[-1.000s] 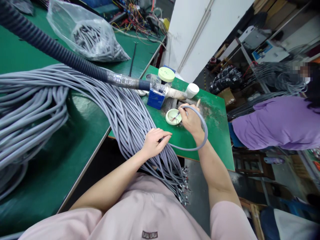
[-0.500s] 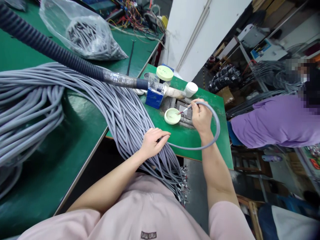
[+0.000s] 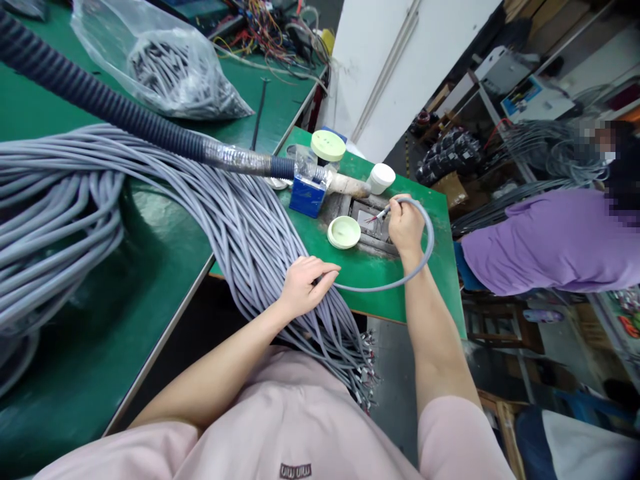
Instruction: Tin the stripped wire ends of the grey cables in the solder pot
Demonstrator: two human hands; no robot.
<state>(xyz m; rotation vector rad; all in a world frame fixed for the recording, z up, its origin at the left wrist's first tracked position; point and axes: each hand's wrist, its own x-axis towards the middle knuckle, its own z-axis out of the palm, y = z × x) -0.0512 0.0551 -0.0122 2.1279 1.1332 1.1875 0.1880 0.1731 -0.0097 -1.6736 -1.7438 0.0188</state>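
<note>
My right hand [image 3: 406, 223] pinches a grey cable [image 3: 431, 243] near its stripped end. Thin red and white wires [image 3: 373, 219] stick out over the metal plate [image 3: 364, 217] of a small grimy fixture. From there the cable loops round and back to my left hand [image 3: 309, 283], whose fingers curl over it on top of a thick bundle of grey cables [image 3: 265, 233]; the fingertips are partly hidden. Just left of the wire ends, apart from them, a shallow round pale-green dish [image 3: 344, 233] stands on the green table [image 3: 370, 283].
A ribbed black hose [image 3: 150, 127] with a taped nozzle reaches over the bundle to a blue box [image 3: 307, 195]. A white jar [image 3: 382, 177] and a yellow-lidded container [image 3: 328, 147] stand behind. A clear bag [image 3: 170, 73] lies at upper left. A person in purple [image 3: 550, 243] is at right.
My right hand has moved slightly right, drawing the wire ends out of the pale-green dish and over the metal plate. My left hand has stayed in place.
</note>
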